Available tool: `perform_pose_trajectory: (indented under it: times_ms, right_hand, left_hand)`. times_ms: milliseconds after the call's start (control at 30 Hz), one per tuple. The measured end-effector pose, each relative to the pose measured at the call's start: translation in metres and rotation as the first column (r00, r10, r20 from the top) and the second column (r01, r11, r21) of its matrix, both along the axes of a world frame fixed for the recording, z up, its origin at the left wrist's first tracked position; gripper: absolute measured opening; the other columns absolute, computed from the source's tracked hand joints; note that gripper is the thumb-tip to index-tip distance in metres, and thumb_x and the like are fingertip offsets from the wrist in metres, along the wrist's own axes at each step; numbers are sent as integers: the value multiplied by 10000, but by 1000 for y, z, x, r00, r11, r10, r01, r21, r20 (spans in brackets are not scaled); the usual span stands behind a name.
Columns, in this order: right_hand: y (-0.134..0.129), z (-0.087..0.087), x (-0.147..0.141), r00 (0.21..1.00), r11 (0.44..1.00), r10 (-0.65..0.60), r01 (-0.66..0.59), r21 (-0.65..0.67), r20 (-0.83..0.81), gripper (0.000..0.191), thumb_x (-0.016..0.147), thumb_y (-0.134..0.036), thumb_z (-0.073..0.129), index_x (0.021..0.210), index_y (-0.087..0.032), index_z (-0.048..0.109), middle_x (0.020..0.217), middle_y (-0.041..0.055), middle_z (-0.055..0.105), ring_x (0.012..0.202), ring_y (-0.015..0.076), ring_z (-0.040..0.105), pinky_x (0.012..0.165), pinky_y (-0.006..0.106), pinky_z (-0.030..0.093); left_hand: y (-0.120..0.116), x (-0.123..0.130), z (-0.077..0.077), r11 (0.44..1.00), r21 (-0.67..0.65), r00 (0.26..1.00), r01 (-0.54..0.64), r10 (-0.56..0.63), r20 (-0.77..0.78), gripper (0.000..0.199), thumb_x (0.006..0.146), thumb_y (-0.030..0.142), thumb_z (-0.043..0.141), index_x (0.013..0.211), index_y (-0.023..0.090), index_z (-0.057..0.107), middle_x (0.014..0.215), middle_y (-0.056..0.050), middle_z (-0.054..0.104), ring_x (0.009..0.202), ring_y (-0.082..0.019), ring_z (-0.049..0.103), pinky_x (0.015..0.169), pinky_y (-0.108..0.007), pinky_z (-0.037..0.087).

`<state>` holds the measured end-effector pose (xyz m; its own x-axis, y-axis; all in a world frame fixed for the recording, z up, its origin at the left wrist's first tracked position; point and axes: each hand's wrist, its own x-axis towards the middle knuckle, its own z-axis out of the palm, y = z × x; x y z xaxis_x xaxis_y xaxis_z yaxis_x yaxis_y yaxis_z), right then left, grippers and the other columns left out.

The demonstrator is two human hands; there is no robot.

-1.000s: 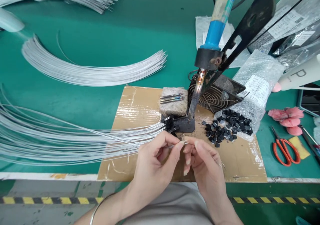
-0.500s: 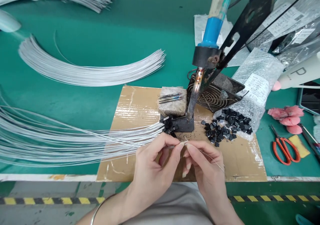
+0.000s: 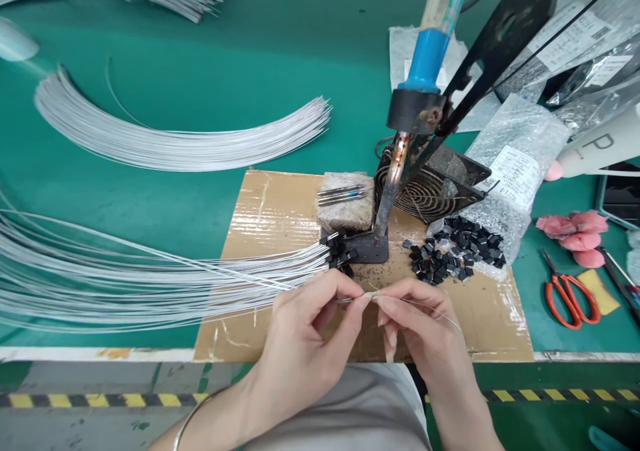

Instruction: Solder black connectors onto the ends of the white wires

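Left hand [image 3: 315, 334] and right hand [image 3: 433, 324]: fingertips nearly meeting, both pinching fine wire [image 3: 436, 311] above cardboard sheet [image 3: 493, 317]. Black connector housings [image 3: 436, 266] heaped beyond right hand, near soldering iron [image 3: 425, 57].

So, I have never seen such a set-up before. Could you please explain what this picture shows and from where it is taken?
There is no machine arm here: these are a person's bare hands, seen from a camera worn on the head, looking forward and down. The left hand and right hand meet at the fingertips, pinching thin wire; its finer details are too small to tell. Below them, cardboard lies on a green table. A blue-handled tool, apparently a soldering iron, points downward in a stand. Around it are white wires, small black pieces and scissors.
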<state>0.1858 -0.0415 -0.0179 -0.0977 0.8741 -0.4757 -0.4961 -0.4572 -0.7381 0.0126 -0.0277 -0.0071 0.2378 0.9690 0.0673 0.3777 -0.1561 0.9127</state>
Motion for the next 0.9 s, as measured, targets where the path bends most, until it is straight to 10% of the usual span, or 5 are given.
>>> perform_pose_trajectory:
  times_ms: [900]
  right_hand:
    - [5, 1, 2, 1000, 999, 13, -14, -46, -17, 230, 740, -400, 965, 711, -199, 857, 587, -26, 703, 373, 56, 592, 368, 126, 530]
  left_hand:
    - [-3, 5, -6, 990, 125, 997, -58, 65, -51, 170, 979, 99, 628, 868, 226, 648, 652, 75, 584, 525, -79, 462, 494, -194, 363]
